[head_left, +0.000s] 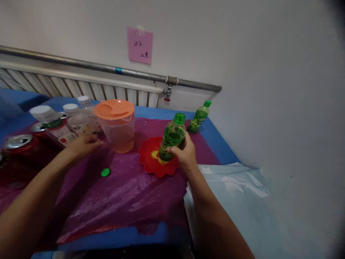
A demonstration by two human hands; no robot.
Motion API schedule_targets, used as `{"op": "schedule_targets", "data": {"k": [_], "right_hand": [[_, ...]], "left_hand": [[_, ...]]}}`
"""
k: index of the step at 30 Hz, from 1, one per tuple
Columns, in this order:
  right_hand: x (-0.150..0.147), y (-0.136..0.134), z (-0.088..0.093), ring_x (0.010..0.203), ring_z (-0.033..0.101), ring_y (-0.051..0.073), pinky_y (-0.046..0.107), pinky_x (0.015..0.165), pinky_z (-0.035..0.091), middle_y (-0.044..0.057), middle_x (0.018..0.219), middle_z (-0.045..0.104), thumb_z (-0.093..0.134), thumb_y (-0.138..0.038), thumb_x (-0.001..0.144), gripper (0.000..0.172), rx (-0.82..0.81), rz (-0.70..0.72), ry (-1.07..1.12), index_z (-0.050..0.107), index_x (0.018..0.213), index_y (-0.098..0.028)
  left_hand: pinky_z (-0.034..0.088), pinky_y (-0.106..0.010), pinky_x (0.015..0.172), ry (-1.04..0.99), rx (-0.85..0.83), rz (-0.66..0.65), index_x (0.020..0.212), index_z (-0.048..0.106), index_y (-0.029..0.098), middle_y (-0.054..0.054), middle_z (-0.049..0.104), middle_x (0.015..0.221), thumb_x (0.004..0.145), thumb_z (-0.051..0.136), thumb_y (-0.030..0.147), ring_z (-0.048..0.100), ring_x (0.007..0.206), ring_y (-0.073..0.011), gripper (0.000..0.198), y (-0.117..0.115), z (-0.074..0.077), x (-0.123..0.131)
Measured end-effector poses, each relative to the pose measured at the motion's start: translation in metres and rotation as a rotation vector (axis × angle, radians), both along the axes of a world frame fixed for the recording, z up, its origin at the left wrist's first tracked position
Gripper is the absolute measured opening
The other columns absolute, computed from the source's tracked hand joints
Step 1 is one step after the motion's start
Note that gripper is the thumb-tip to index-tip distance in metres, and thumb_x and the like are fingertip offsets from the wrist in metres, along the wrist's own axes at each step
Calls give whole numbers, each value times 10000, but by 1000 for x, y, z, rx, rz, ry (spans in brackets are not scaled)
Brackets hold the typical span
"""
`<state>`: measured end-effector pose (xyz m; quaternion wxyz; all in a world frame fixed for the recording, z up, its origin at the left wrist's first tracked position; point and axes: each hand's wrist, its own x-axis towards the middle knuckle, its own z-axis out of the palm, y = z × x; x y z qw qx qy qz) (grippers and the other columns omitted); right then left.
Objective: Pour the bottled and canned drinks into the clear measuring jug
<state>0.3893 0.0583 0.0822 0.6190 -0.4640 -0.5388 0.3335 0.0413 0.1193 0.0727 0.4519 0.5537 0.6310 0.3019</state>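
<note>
My right hand (185,153) is wrapped round a green drink bottle (172,138), uncapped and tilted slightly, at a red scalloped plate (148,167). I cannot tell whether its base touches the plate. A green cap (105,172) lies on the purple plastic sheet to the left. My left hand (83,145) is closed, its fingers drawn together beside a clear pitcher (118,131) with an orange lid (114,109); nothing shows at the fingertips. Behind that hand stand white-capped bottles (81,122). A second green bottle (198,117), capped, is at the back right.
Red cans (20,151) crowd the left side. The purple sheet (129,201) covers part of the blue tabletop (218,136). Pale blue plastic packaging (231,194) lies on the right. A radiator (107,92) and a metal pipe (142,73) run along the wall behind.
</note>
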Motion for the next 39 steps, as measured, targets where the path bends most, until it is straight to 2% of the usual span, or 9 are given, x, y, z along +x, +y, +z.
{"op": "schedule_targets", "data": {"k": [4,7,9,11,15,19,32,36,39], "right_hand": [[-7,-1,0,987,598,234,359,932,466,28,1074,647,717,-243,542,669,2,11,-15,574,1194,-197],[-11,-3,0,974,617,236,358,917,483,23,1054,665,706,-271,553,670,-21,19,-46,571,1204,-199],[-12,-4,1,1004,628,243,363,934,490,30,1086,676,692,-284,558,684,-31,17,-88,563,1225,-199],[-14,-6,2,1059,630,254,372,973,483,48,1145,680,679,-280,559,718,-21,16,-165,552,1260,-190],[-21,-11,1,1154,616,265,389,1043,458,79,1265,656,651,-261,578,757,25,40,-354,533,1322,-179],[-26,-16,0,1194,604,262,404,1062,456,100,1310,633,634,-253,615,756,88,86,-470,517,1358,-177],[-28,-17,-8,1282,539,293,471,1110,407,168,1375,585,620,-231,669,763,230,67,-718,465,1409,-127],[-30,-18,-2,1211,583,300,449,1066,448,144,1304,629,682,-268,614,776,139,72,-554,516,1362,-143],[-26,-16,4,1036,653,258,384,946,524,56,1136,696,735,-292,582,734,29,66,-254,568,1291,-197]], "left_hand": [[404,-314,805,343,54,-283,932,737,155,-70,677,895,609,742,332,590,835,-255,369,-53,-19,-3],[404,-406,885,472,130,-330,998,718,127,-141,659,983,661,594,328,595,903,-322,412,-67,-32,6],[431,-393,854,457,125,-327,941,698,134,-132,681,959,692,556,377,614,882,-309,376,-67,-27,14],[465,-339,821,278,91,-251,938,672,162,-89,703,955,687,603,495,631,884,-268,423,-67,-4,27],[480,-231,855,-179,196,-6,999,688,181,-41,710,1047,548,782,612,625,954,-190,632,-71,66,72],[509,-213,674,-309,211,-103,979,720,187,-57,714,978,553,809,581,619,860,-180,587,-69,103,114],[443,-243,628,150,392,-342,913,720,192,-36,699,867,623,667,736,604,800,-200,618,-44,101,103],[460,-273,597,110,394,-296,1072,684,193,-41,704,883,524,680,778,631,796,-239,802,-46,103,111],[533,-305,694,-8,383,-237,1319,538,234,-14,703,964,477,715,787,653,818,-235,1022,-49,90,117]]}}
